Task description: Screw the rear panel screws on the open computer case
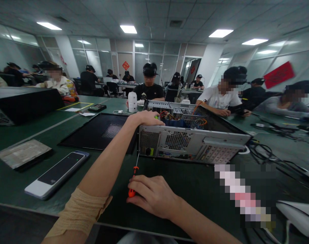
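Observation:
An opened computer case [187,135] lies on the table with its grey metal rear panel facing me. My left hand [147,118] reaches over its near left corner and grips the top edge; some fingers are hidden, and a bit of green shows beside them. Lower down, my right hand [154,196] is closed around the orange and black handle of a screwdriver [136,169]. Its thin shaft points away from me, and the tip is at the left edge of the rear panel. Wires and boards are visible inside the case.
A black side panel [98,130] lies left of the case. Nearer me are a white-and-black device [59,173] and a flat metal drive [24,154]. Black cables [268,152] spread on the right. Another black case [27,103] stands far left. Several people sit around.

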The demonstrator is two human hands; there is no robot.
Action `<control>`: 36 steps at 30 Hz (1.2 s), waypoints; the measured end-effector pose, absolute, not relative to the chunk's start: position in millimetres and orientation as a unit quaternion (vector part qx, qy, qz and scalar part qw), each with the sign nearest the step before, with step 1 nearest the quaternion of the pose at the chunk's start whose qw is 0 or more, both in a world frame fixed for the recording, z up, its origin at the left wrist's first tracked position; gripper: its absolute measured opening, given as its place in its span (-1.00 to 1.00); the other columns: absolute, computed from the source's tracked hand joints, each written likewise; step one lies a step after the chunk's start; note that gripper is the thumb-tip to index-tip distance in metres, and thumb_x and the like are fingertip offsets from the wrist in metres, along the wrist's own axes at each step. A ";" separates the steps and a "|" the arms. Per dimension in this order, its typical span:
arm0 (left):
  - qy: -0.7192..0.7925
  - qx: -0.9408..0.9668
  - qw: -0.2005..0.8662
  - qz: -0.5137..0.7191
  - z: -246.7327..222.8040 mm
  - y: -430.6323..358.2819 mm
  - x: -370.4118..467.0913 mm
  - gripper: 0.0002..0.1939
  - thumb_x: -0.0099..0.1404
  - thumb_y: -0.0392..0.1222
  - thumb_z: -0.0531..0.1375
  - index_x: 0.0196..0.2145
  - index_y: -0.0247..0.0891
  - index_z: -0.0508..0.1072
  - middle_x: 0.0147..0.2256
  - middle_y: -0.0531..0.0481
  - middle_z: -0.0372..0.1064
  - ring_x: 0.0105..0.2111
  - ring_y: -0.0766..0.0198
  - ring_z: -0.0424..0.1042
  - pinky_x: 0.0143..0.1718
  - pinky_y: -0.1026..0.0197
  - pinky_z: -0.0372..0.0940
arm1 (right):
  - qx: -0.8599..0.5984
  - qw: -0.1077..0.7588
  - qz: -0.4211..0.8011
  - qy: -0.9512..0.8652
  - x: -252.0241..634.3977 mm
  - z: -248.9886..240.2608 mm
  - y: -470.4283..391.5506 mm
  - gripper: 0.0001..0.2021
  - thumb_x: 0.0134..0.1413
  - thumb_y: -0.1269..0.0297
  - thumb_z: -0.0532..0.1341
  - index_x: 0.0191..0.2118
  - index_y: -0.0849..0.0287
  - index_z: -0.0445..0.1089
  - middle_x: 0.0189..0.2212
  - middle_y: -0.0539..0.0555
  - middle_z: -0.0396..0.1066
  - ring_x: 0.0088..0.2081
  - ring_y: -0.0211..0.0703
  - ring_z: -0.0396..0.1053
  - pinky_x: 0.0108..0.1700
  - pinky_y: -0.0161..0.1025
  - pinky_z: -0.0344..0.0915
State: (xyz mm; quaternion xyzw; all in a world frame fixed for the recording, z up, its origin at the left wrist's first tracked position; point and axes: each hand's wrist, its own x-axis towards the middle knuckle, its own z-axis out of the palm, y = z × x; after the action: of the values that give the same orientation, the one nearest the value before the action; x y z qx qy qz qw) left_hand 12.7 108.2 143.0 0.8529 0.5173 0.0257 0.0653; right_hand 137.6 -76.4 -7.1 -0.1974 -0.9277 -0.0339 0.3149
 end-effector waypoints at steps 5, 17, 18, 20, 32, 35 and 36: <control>0.522 0.850 0.067 0.020 144.0 106.6 12.7 -0.06 0.16 0.46 0.02 0.32 -0.18 0.18 0.28 -0.20 0.17 0.17 -0.14 0.24 0.15 -0.06 0.16 | -0.171 0.300 -0.047 -0.937 136.2 -8.7 -77.8 -0.72 0.39 0.11 0.07 -0.08 0.17 0.41 -0.07 0.06 0.49 -0.20 -0.31 0.50 -0.38 -0.42 0.35; 0.523 0.850 0.062 0.019 143.3 107.6 11.7 -0.07 0.17 0.46 0.03 0.32 -0.17 0.17 0.27 -0.19 0.19 0.17 -0.13 0.26 0.13 -0.05 0.17 | -0.171 0.324 -0.067 -0.928 134.8 -6.1 -80.0 -0.70 0.38 0.21 0.07 0.09 0.25 0.29 -0.07 0.10 0.50 -0.27 -0.26 0.51 -0.48 -0.34 0.29; 0.523 0.850 0.059 0.018 143.6 106.9 11.9 -0.07 0.18 0.45 0.02 0.33 -0.17 0.16 0.27 -0.19 0.19 0.17 -0.12 0.26 0.14 -0.04 0.17 | -0.170 0.336 -0.069 -0.924 134.3 -6.6 -80.0 -0.72 0.37 0.22 0.07 0.06 0.25 0.31 -0.07 0.10 0.51 -0.27 -0.26 0.52 -0.47 -0.34 0.30; 0.520 0.852 0.054 0.016 144.1 105.8 12.4 -0.08 0.19 0.44 0.01 0.33 -0.19 0.15 0.27 -0.18 0.19 0.17 -0.10 0.26 0.14 -0.01 0.17 | -0.166 0.355 -0.068 -0.917 133.0 -7.5 -80.1 -0.78 0.34 0.26 0.09 -0.01 0.24 0.34 -0.08 0.09 0.52 -0.27 -0.26 0.52 -0.43 -0.35 0.33; 0.517 0.854 0.051 0.009 146.2 101.3 13.6 -0.09 0.23 0.41 0.00 0.33 -0.27 0.14 0.29 -0.23 0.16 0.17 -0.10 0.25 0.14 0.02 0.17 | -0.162 0.337 -0.088 -0.923 134.4 -5.8 -81.3 -0.77 0.20 0.34 0.10 -0.05 0.16 0.37 0.00 0.16 0.41 -0.33 -0.22 0.47 -0.47 -0.30 0.32; 0.521 0.852 0.046 0.003 146.8 101.4 14.0 -0.11 0.24 0.40 -0.02 0.34 -0.24 0.13 0.29 -0.20 0.15 0.17 -0.10 0.25 0.13 0.04 0.16 | -0.159 0.335 -0.085 -0.925 133.7 -6.7 -80.6 -0.76 0.20 0.35 0.10 -0.04 0.17 0.38 -0.06 0.12 0.43 -0.31 -0.22 0.46 -0.42 -0.31 0.33; 0.522 0.852 0.046 0.002 146.8 101.8 14.1 -0.11 0.24 0.40 -0.02 0.34 -0.22 0.13 0.29 -0.19 0.15 0.18 -0.10 0.25 0.13 0.04 0.16 | -0.159 0.329 -0.080 -0.927 133.1 -7.2 -80.3 -0.77 0.20 0.35 0.10 -0.05 0.18 0.38 -0.08 0.11 0.44 -0.32 -0.24 0.45 -0.41 -0.32 0.33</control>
State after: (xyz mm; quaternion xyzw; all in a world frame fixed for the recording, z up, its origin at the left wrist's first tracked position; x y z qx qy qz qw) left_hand 14.1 101.8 146.8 0.8516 0.5222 0.0020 0.0462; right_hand 133.1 -80.3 -7.2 -0.1594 -0.9273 -0.0801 0.3290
